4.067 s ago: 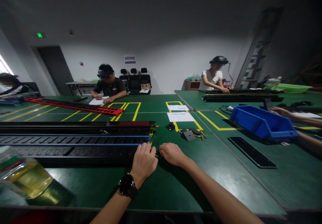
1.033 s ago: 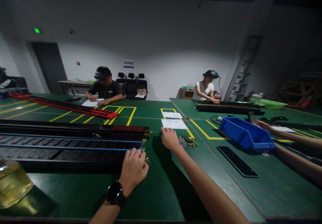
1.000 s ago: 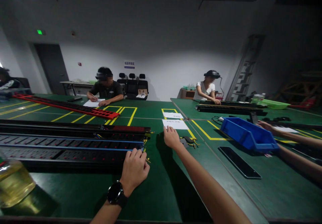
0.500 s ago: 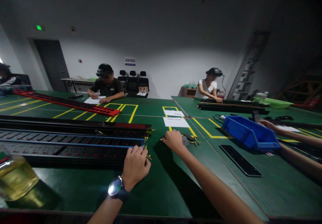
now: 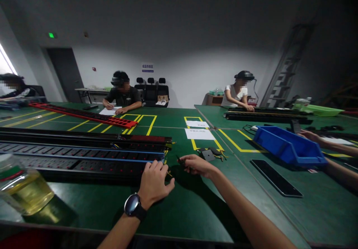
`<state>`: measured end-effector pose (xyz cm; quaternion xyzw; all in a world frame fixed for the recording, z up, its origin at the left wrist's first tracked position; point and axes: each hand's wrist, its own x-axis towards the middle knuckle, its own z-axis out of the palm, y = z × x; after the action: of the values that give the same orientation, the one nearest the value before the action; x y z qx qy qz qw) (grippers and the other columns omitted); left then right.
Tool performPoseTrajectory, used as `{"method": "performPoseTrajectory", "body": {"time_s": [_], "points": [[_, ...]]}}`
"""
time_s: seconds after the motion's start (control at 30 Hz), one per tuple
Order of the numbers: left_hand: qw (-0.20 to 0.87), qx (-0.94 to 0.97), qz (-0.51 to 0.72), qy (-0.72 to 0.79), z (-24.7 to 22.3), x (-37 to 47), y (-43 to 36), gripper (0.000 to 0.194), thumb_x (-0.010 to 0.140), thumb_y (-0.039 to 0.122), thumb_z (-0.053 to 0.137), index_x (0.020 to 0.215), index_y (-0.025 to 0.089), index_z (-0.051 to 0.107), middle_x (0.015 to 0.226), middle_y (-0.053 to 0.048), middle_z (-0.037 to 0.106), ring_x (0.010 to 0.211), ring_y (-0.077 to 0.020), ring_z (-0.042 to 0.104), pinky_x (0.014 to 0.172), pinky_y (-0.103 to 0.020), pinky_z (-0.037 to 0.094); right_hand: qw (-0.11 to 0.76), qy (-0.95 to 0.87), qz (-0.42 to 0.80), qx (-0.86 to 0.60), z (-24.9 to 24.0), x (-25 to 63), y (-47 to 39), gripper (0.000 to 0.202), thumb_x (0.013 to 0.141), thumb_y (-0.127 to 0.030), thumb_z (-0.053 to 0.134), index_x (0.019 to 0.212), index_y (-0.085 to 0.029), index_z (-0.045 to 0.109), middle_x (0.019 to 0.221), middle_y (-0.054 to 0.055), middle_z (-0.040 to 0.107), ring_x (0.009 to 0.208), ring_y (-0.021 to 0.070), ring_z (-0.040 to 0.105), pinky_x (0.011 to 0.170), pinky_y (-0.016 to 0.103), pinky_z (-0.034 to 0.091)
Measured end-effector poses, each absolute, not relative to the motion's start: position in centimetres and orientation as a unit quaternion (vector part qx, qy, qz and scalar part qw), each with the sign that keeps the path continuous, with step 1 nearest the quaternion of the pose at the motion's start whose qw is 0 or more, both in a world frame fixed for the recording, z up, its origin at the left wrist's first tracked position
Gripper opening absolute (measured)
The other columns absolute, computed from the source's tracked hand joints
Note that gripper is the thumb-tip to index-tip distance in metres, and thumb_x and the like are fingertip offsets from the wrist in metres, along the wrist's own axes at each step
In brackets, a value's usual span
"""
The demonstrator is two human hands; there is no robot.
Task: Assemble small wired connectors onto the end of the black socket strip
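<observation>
My left hand (image 5: 155, 182), with a watch (image 5: 132, 204) on its wrist, lies at the right end of the nearest long black socket strip (image 5: 103, 165). Its fingers rest over that end and its thumb stands apart. Yellow-ended wires (image 5: 169, 173) stick out beside it. Just to the right, my right hand (image 5: 197, 166) is raised a little over the green table, fingertips pinched on a small dark piece (image 5: 181, 161) too small to name. Behind this hand lies a black part with a square plate (image 5: 207, 155) and yellow-tipped wires.
A bottle of yellow liquid (image 5: 26, 189) stands at front left. A blue bin (image 5: 288, 148) and a black tablet-like slab (image 5: 275, 177) lie right, near another person's hands (image 5: 310, 136). Paper sheets (image 5: 199, 134) and a red frame (image 5: 120, 122) lie farther back. Several people sit around the table.
My right hand has turned and come slightly nearer, and the dark piece at its fingertips now shows. My left thumb has spread away from the fingers. The view has shifted slightly.
</observation>
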<state>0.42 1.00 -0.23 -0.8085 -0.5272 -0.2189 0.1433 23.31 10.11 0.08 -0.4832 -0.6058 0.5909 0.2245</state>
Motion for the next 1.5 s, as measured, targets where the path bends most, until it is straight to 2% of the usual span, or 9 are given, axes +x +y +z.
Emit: {"method": "performPoseTrajectory", "body": {"time_s": [0.1, 0.3, 0.47, 0.77, 1.0, 1.17, 1.23, 1.33, 1.5], "points": [[0.146, -0.808, -0.212, -0.53, -0.3, 0.4, 1.1, 0.033, 0.087, 0.052, 0.068, 0.093, 0.019, 0.071, 0.099, -0.01, 0.071, 0.1, -0.0313, 0.061, 0.088, -0.047, 0.042, 0.239, -0.592, 0.617, -0.461, -0.4, 23.6, 9.5, 0.053, 0.077, -0.019, 0.064, 0.13, -0.018, 0.068, 0.078, -0.001, 0.069, 0.059, 0.0072, 0.058, 0.044, 0.015, 0.031], [0.147, -0.806, -0.197, -0.538, 0.0, 0.5, 1.1, 0.017, 0.087, 0.036, 0.068, 0.091, 0.02, 0.069, 0.095, -0.008, 0.071, 0.097, -0.0293, 0.061, 0.084, -0.045, 0.042, 0.227, -0.629, 0.621, -0.409, -1.2, 23.8, 9.6, 0.057, 0.07, -0.025, 0.077, 0.124, -0.02, 0.059, 0.084, -0.002, 0.071, 0.066, 0.011, 0.065, 0.049, 0.016, 0.041], [0.143, -0.806, -0.201, -0.539, -0.1, 0.4, 1.2, 0.017, 0.087, 0.037, 0.068, 0.089, 0.02, 0.068, 0.095, -0.008, 0.071, 0.096, -0.0285, 0.062, 0.083, -0.044, 0.042, 0.224, -0.668, 0.592, -0.39, -1.8, 23.8, 9.5, 0.051, 0.07, -0.033, 0.081, 0.11, -0.023, 0.051, 0.078, -0.005, 0.068, 0.064, 0.011, 0.061, 0.05, 0.017, 0.041], [0.144, -0.806, -0.191, -0.541, -0.4, 0.4, 1.3, 0.017, 0.087, 0.036, 0.067, 0.089, 0.02, 0.067, 0.095, -0.008, 0.071, 0.096, -0.0283, 0.062, 0.084, -0.044, 0.041, 0.2, -0.698, 0.562, -0.395, -2.3, 23.3, 9.5, 0.051, 0.076, -0.048, 0.082, 0.106, -0.023, 0.05, 0.075, -0.005, 0.066, 0.058, 0.0097, 0.053, 0.047, 0.017, 0.038], [0.141, -0.816, -0.192, -0.527, 0.3, 0.4, 1.0, 0.034, 0.097, 0.049, 0.054, 0.091, 0.019, 0.069, 0.098, -0.011, 0.072, 0.096, -0.0297, 0.061, 0.085, -0.045, 0.039, 0.199, -0.715, 0.566, -0.358, -1.6, 23.6, 9.2, 0.053, 0.079, -0.055, 0.081, 0.109, -0.022, 0.053, 0.077, -0.004, 0.068, 0.059, 0.0099, 0.055, 0.048, 0.017, 0.039], [0.13, -0.827, -0.197, -0.511, 0.5, 0.0, 0.9, 0.046, 0.1, 0.058, 0.047, 0.09, 0.019, 0.069, 0.098, -0.011, 0.072, 0.09, -0.0268, 0.059, 0.082, -0.042, 0.037, 0.17, -0.725, 0.573, -0.343, -1.5, 23.5, 8.9, 0.06, 0.078, -0.063, 0.08, 0.112, -0.021, 0.053, 0.077, -0.003, 0.069, 0.056, 0.0096, 0.053, 0.05, 0.019, 0.039], [0.128, -0.829, -0.2, -0.507, 0.5, -0.1, 0.9, 0.052, 0.1, 0.063, 0.044, 0.088, 0.019, 0.069, 0.096, -0.011, 0.071, 0.088, -0.0262, 0.059, 0.08, -0.041, 0.037, 0.174, -0.731, 0.561, -0.346, -1.7, 23.0, 8.8, 0.059, 0.078, -0.062, 0.08, 0.112, -0.022, 0.053, 0.074, -0.004, 0.067, 0.056, 0.0105, 0.054, 0.051, 0.02, 0.039], [0.133, -0.828, -0.195, -0.509, 0.4, 0.0, 0.9, 0.056, 0.099, 0.068, 0.043, 0.088, 0.019, 0.069, 0.094, -0.011, 0.071, 0.089, -0.0274, 0.059, 0.081, -0.041, 0.037, 0.196, -0.761, 0.514, -0.344, -1.8, 22.4, 8.6, 0.046, 0.085, -0.052, 0.076, 0.113, -0.021, 0.057, 0.072, -0.005, 0.063, 0.06, 0.012, 0.055, 0.056, 0.021, 0.039], [0.148, -0.814, -0.19, -0.528, 0.1, 0.5, 0.8, 0.045, 0.094, 0.061, 0.056, 0.092, 0.019, 0.071, 0.097, -0.012, 0.071, 0.097, -0.0318, 0.06, 0.085, -0.045, 0.039, 0.242, -0.824, 0.384, -0.339, -1.7, 22.1, 8.5, 0.022, 0.085, -0.031, 0.075, 0.101, -0.018, 0.068, 0.085, -0.001, 0.066, 0.076, 0.014, 0.059, 0.069, 0.024, 0.044]]}}
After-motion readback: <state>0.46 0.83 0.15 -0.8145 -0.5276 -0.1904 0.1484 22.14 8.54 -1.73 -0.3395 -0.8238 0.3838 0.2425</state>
